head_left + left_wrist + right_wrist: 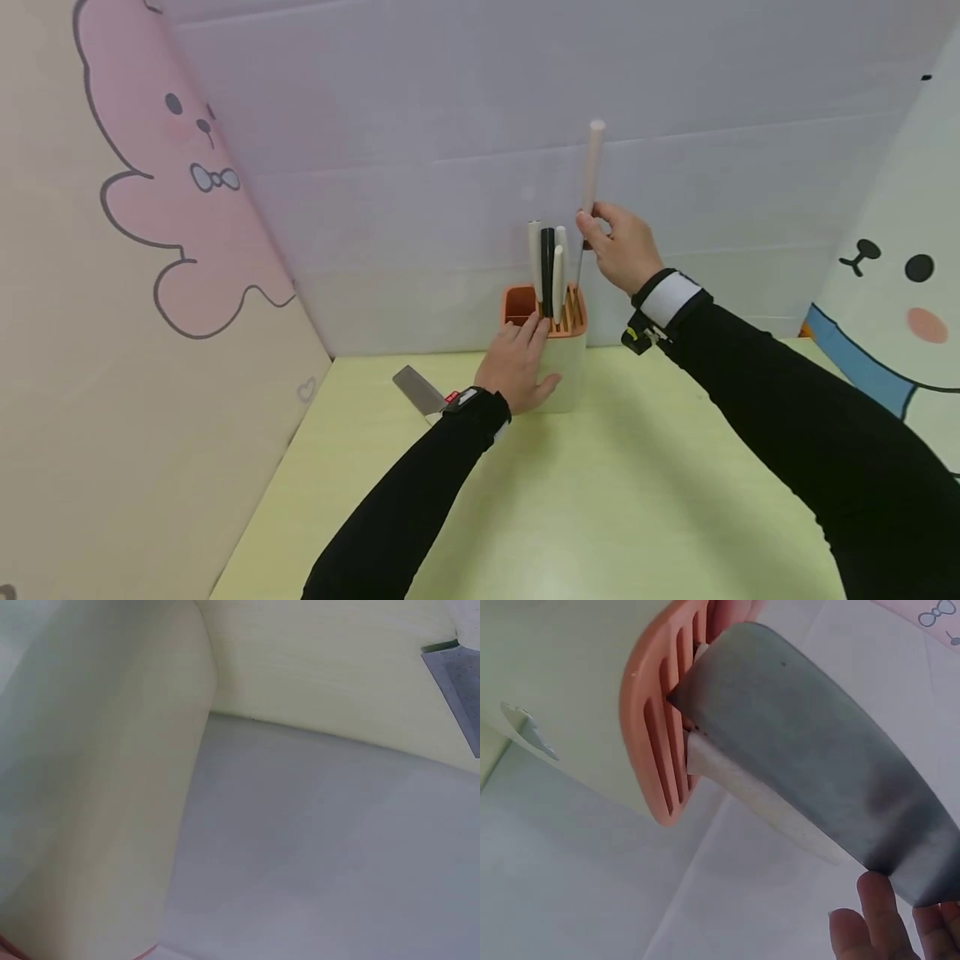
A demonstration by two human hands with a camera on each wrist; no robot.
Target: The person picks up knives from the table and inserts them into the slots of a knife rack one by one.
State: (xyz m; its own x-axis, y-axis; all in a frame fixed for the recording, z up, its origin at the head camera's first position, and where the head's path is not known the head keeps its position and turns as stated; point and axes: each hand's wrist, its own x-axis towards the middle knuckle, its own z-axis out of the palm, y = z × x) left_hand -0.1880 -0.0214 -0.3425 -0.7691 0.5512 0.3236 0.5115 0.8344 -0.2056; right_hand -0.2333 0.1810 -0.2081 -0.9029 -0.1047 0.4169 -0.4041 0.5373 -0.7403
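Observation:
A knife block (564, 367) with a pale body and an orange slotted top stands against the back wall. My left hand (516, 362) rests on its front left, fingers extended up to the rim and thumb on the front. My right hand (622, 246) pinches a broad-bladed knife (593, 162) where the pale handle meets the blade, handle upward. In the right wrist view the knife's blade (802, 742) slants down, its tip at the slots (664, 742). Several knives stand in the block, including a black-handled one (547, 271) and white-handled ones (535, 254).
Left of the block, another knife (417, 388) lies on the pale yellow table (600, 508), its handle partly hidden by my left arm. An open orange compartment (520, 302) takes up the block's left side. Printed walls enclose the table at the back and sides.

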